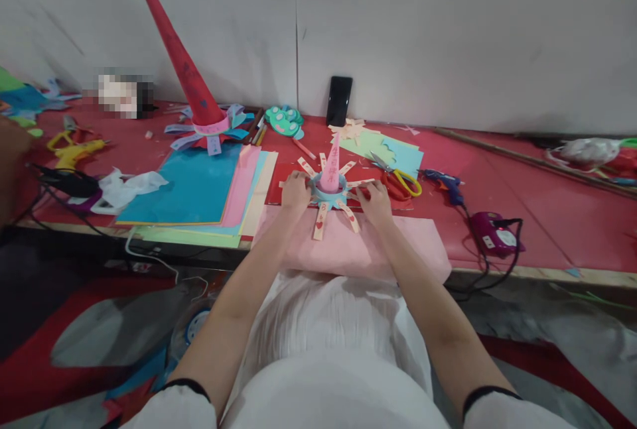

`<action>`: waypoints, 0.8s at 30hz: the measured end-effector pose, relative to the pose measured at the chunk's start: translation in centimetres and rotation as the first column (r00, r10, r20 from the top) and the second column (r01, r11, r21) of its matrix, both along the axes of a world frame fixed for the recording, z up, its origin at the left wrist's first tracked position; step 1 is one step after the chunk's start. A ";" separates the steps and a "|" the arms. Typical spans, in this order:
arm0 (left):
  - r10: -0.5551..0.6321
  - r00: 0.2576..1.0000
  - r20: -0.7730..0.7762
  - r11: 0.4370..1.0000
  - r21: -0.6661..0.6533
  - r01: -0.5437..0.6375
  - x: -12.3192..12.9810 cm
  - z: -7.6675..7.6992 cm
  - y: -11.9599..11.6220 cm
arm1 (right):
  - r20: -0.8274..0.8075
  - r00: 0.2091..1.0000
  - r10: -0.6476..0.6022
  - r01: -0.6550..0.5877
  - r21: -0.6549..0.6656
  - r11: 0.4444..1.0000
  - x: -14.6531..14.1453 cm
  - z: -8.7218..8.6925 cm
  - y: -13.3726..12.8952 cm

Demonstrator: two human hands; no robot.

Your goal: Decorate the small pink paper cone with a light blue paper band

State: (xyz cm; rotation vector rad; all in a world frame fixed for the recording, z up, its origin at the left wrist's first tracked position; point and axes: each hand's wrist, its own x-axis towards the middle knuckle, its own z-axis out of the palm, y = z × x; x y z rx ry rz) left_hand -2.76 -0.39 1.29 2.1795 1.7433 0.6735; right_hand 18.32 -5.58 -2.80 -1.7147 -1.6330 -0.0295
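A small paper birthday hat (329, 180) stands upright in front of me, its pink cone lettered and ringed by a light-blue band. Cream paper strips with red hearts fan out from the band. At its left side, my left hand (297, 193) has its fingers closed on the band and strip area; the fingertips are partly hidden. My right hand (375, 202) pinches the strips on the right side. Beneath the hat lie red sheets (279, 191) and a pink padded cloth (411, 237) along the table edge.
Right of the hat are yellow-and-red scissors (398, 178), a blue glue gun (446, 183) and a purple socket block (492, 233) with cables. Left lie coloured sheets (192, 183), a tall red paper hat (184, 64) and a yellow glue gun (79, 150). A phone (340, 101) leans on the wall.
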 end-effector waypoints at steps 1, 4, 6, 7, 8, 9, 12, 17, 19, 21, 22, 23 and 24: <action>0.007 1.000 -0.002 1.000 -0.005 -0.007 0.0 0.0 0.0 | -0.001 1.000 0.003 -0.003 -0.002 1.000 0.1 0.0 0.0; 0.008 1.000 0.001 1.000 -0.022 -0.008 0.0 0.0 0.0 | 0.012 1.000 0.023 -0.023 -0.025 0.999 0.2 -0.1 0.1; -0.015 1.000 -0.006 0.999 -0.029 0.015 0.1 0.0 0.0 | 0.021 0.999 0.038 -0.037 -0.041 0.998 0.2 0.0 0.0; -0.029 0.999 -0.014 0.999 -0.030 0.029 0.2 0.0 0.0 | 0.022 0.999 0.041 -0.040 -0.047 0.998 0.2 0.0 0.0; -0.046 0.999 -0.021 0.999 -0.030 0.046 0.2 0.0 0.0 | 0.019 0.999 0.041 -0.040 -0.051 0.998 0.2 0.1 -0.1; -0.068 0.997 -0.023 0.997 -0.025 0.067 0.3 0.0 -0.1 | 0.014 0.999 0.040 -0.039 -0.055 0.998 0.2 0.1 -0.1; -0.130 0.992 0.007 0.991 0.018 0.129 0.2 -0.2 0.0 | -0.003 0.999 0.033 -0.033 -0.068 0.997 0.1 0.3 -0.2; -0.226 0.972 0.069 0.969 0.118 0.217 0.0 -0.7 0.4 | -0.022 0.999 0.048 -0.050 -0.074 0.996 0.0 0.4 -0.2; -0.284 0.956 0.076 0.954 0.117 0.274 0.0 -0.9 0.5 | -0.028 0.998 0.048 -0.050 -0.073 0.996 0.0 0.3 -0.1; -0.308 0.948 0.074 0.950 0.083 0.302 0.1 -1.1 0.6 | -0.035 0.998 0.047 -0.049 -0.071 0.996 0.1 0.3 -0.1; -0.299 0.952 0.071 0.954 0.064 0.294 0.2 -1.1 0.7 | -0.037 0.998 0.048 -0.051 -0.070 0.996 0.1 0.2 -0.1; -0.275 0.959 0.069 0.961 0.049 0.272 0.2 -1.0 0.6 | -0.038 0.998 0.050 -0.052 -0.068 0.996 0.1 0.2 -0.1; -0.240 0.968 0.068 0.971 0.037 0.238 0.2 -0.9 0.6 | -0.039 0.998 0.050 -0.052 -0.068 0.996 0.1 0.2 -0.1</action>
